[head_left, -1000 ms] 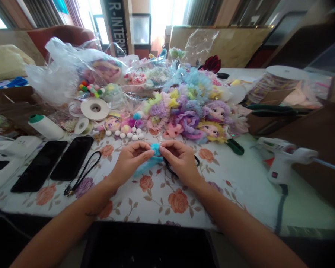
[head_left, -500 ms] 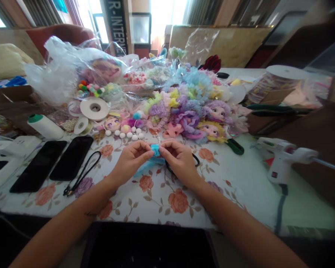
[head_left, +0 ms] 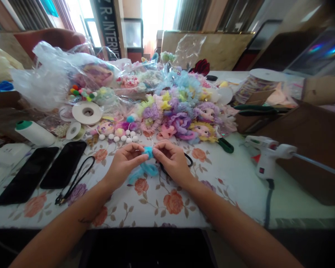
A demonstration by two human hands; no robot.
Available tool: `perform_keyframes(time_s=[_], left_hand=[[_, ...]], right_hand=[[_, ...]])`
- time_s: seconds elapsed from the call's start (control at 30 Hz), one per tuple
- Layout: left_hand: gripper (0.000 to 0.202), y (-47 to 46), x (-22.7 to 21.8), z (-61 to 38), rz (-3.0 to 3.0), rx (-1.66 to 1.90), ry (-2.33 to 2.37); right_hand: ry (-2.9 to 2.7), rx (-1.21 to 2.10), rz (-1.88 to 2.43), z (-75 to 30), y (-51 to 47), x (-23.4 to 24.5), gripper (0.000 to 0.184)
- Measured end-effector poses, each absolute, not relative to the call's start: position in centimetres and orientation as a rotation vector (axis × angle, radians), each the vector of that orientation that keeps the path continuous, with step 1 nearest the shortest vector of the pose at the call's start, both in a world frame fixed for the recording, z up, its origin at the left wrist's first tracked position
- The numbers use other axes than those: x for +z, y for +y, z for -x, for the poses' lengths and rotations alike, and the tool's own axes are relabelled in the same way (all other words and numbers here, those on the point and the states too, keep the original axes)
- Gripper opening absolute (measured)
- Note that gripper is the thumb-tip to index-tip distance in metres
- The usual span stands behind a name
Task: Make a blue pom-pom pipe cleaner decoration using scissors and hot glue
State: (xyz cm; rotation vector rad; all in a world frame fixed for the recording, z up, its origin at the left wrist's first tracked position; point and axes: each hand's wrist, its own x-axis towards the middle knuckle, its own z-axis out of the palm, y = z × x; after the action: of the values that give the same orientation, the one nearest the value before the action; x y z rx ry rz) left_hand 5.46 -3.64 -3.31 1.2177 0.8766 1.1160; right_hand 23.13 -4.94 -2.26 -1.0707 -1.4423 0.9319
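Observation:
Between my two hands a small blue fabric piece (head_left: 148,152) is pinched, just above the flowered tablecloth. My left hand (head_left: 126,160) grips its left side with thumb and forefinger. On the other side my right hand (head_left: 171,160) pinches the right edge, fingers closed. A loose length of sheer blue ribbon (head_left: 145,171) lies on the cloth below, seemingly part of the same piece, though the join is hidden. A black cord loop (head_left: 189,160) shows from behind my right hand. White pompoms on a strand (head_left: 124,138) lie just beyond my left hand.
A pile of pastel ruffled flowers (head_left: 167,108) and doll heads (head_left: 207,111) fills the back. Two black phones (head_left: 63,163) and a black strap (head_left: 78,178) lie left, near a white thread cone (head_left: 35,133). A glue gun (head_left: 268,154) stands right, by a cardboard box (head_left: 304,149).
The view has shifted a little, so everything sits slightly further left. Both hands keep their pinch on the blue fabric, and more of the blue ribbon below shows.

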Motion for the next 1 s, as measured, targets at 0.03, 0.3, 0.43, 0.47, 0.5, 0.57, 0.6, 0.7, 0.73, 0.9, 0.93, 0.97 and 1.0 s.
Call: perform_keyframes(time_s=[0.03, 0.3, 0.43, 0.47, 0.5, 0.57, 0.6, 0.7, 0.73, 0.9, 0.93, 0.97, 1.0], left_hand=[[0.025, -3.6, -3.3, -5.4, -1.198, 1.121, 0.888], [0.023, -2.3, -2.2, -4.4, -0.942, 1.323, 0.821], [0.024, -2.0, -1.6, -3.8, -0.949, 1.358, 0.822], [0.024, -2.0, -1.4, -3.7, -0.964, 1.363, 0.827], [0.025, -1.9, -1.4, -3.7, -0.978, 1.372, 0.828], [0.027, -1.9, -1.3, -3.5, -1.002, 1.393, 0.823], [0.027, -1.8, -1.4, -3.5, -1.014, 1.402, 0.824], [0.027, -1.7, -1.6, -3.4, -1.037, 1.408, 0.839], [0.026, -1.7, -1.7, -3.4, -1.039, 1.407, 0.850], [0.028, -1.7, -1.8, -3.3, -1.058, 1.403, 0.893], [0.029, -1.7, -1.8, -3.3, -1.072, 1.394, 0.891], [0.030, -1.7, -1.8, -3.3, -1.086, 1.384, 0.886], [0.031, -1.7, -1.8, -3.3, -1.099, 1.373, 0.877]], right_hand=[[-1.460, 0.908, 1.104, -23.6, -4.8, -1.9, 0.022], [-2.272, 0.458, 1.930, -28.1, -3.9, 1.1, 0.026], [-2.358, 0.431, 1.987, -27.6, -3.8, 0.8, 0.023], [-2.357, 0.429, 1.987, -27.5, -3.8, 0.8, 0.023], [-2.362, 0.432, 1.975, -27.4, -3.7, 0.8, 0.023], [-2.369, 0.444, 1.942, -27.6, -3.5, 1.0, 0.024], [-2.363, 0.472, 1.928, -27.8, -3.4, 1.1, 0.025], [-2.287, 0.705, 1.902, -29.2, -2.9, 1.3, 0.022], [-2.239, 0.822, 1.887, -29.7, -2.8, 1.2, 0.023], [-1.896, 1.426, 1.595, -31.2, -3.4, 0.7, 0.053], [-1.845, 1.520, 1.489, -31.1, -3.8, 0.6, 0.061], [-1.807, 1.602, 1.375, -30.8, -4.4, 0.5, 0.068], [-1.785, 1.680, 1.261, -30.4, -5.0, 0.4, 0.072]])
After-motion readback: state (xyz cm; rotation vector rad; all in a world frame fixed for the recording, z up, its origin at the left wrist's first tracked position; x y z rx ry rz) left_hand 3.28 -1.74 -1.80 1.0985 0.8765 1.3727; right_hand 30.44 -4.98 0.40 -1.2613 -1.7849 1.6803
